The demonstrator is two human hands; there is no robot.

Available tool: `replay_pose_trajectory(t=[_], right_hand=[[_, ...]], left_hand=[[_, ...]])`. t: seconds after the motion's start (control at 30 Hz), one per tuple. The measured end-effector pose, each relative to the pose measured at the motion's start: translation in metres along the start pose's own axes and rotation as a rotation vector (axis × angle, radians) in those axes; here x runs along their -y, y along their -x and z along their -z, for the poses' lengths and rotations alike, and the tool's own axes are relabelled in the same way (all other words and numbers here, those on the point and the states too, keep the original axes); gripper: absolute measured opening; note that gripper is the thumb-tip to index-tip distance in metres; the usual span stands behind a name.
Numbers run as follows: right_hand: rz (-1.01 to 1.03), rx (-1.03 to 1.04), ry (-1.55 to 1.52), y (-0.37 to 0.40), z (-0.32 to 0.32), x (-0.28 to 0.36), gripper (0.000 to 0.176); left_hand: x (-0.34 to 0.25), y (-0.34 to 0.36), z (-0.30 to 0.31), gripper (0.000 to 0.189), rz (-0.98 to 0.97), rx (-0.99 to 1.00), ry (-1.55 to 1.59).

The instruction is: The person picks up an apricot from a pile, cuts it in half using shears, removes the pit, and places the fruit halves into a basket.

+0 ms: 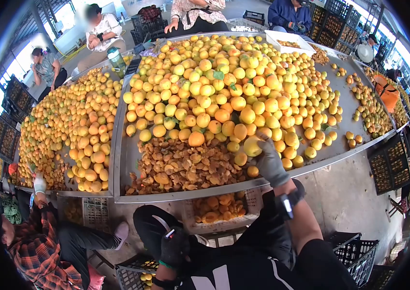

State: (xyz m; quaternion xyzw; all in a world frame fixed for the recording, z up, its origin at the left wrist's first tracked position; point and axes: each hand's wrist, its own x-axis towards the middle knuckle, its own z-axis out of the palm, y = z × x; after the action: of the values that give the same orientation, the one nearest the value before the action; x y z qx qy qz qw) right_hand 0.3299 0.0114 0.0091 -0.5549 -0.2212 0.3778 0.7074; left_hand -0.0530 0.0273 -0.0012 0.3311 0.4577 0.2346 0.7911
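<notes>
My right hand (268,162), in a grey glove, reaches onto the metal table (122,154) and closes around a yellow apricot (252,146) at the near edge of a big heap of apricots (224,82). My left hand (172,247), in a dark glove, rests low by my lap and grips a small curved knife (161,225). A pile of brown pits and scraps (180,166) lies on the table in front of me. Below the table edge a white crate (219,210) holds cut apricot halves.
A second table (69,130) at left is heaped with apricots; a person in a plaid shirt (38,246) sits beside it. More people sit at the far side. Black crates (355,251) stand on the floor at right, and stacked crates (388,166) beyond.
</notes>
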Motion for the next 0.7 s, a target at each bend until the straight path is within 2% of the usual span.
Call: replay_pose_trajectory(t=[0.03, 0.1, 0.17, 0.2, 0.23, 0.27, 0.3, 0.33, 0.37, 0.43, 0.47, 0.5, 0.57, 0.6, 0.67, 0.7], right_hand=[[-0.266, 0.139, -0.544, 0.017, -0.002, 0.013, 0.047], [-0.327, 0.164, -0.642, 0.041, -0.008, 0.005, 0.045], [-0.512, 0.174, -0.813, 0.065, -0.011, -0.013, 0.042], [-0.535, 0.164, -0.782, 0.076, -0.014, -0.021, 0.039], [-0.609, 0.27, -0.745, 0.089, -0.02, -0.019, 0.044], [-0.589, 0.328, -0.623, 0.101, -0.028, -0.016, 0.048], [-0.569, 0.386, -0.503, 0.113, -0.034, -0.019, 0.052], [-0.272, 0.495, -0.117, 0.125, -0.033, -0.04, 0.057], [-0.289, 0.51, -0.122, 0.131, -0.044, -0.034, 0.057], [-0.597, 0.538, -0.344, 0.146, -0.066, -0.015, 0.056], [-0.592, 0.562, -0.269, 0.149, -0.068, -0.017, 0.048], [-0.6, 0.567, -0.271, 0.152, -0.07, -0.02, 0.048], [-0.573, 0.484, -0.16, 0.157, -0.071, -0.03, 0.037], [-0.56, 0.443, -0.164, 0.159, -0.069, -0.035, 0.029], [-0.557, 0.418, -0.19, 0.157, -0.061, -0.046, 0.031], [-0.555, 0.393, -0.217, 0.159, -0.058, -0.048, 0.033]], left_hand=[[-0.002, 0.0, -0.004, 0.01, -0.059, 0.033, -0.142], [-0.009, -0.006, -0.015, 0.011, -0.013, 0.06, -0.168], [-0.011, -0.014, -0.024, 0.013, 0.032, 0.072, -0.19], [-0.007, -0.021, -0.028, 0.015, -0.065, 0.062, -0.401], [-0.006, -0.025, -0.032, 0.017, -0.16, 0.05, -0.612], [-0.011, -0.026, -0.039, 0.017, -0.152, 0.029, -0.609], [-0.016, -0.026, -0.046, 0.016, -0.436, 0.025, -0.923], [-0.019, -0.026, -0.051, 0.016, -0.72, 0.024, -1.236], [-0.02, -0.026, -0.055, 0.016, -0.705, 0.005, -1.237], [-0.018, -0.023, -0.06, 0.016, -0.752, 0.045, -1.603], [-0.014, -0.022, -0.06, 0.016, -0.785, 0.05, -1.622], [-0.011, -0.019, -0.06, 0.016, -0.776, 0.044, -1.623], [-0.012, -0.014, -0.061, 0.017, -0.916, 0.116, -1.484], [-0.016, -0.011, -0.062, 0.017, -0.915, 0.115, -1.482], [-0.031, -0.003, -0.063, 0.021, -0.114, 0.47, -0.852], [-0.028, -0.002, -0.055, 0.021, -0.115, 0.473, -0.853]])
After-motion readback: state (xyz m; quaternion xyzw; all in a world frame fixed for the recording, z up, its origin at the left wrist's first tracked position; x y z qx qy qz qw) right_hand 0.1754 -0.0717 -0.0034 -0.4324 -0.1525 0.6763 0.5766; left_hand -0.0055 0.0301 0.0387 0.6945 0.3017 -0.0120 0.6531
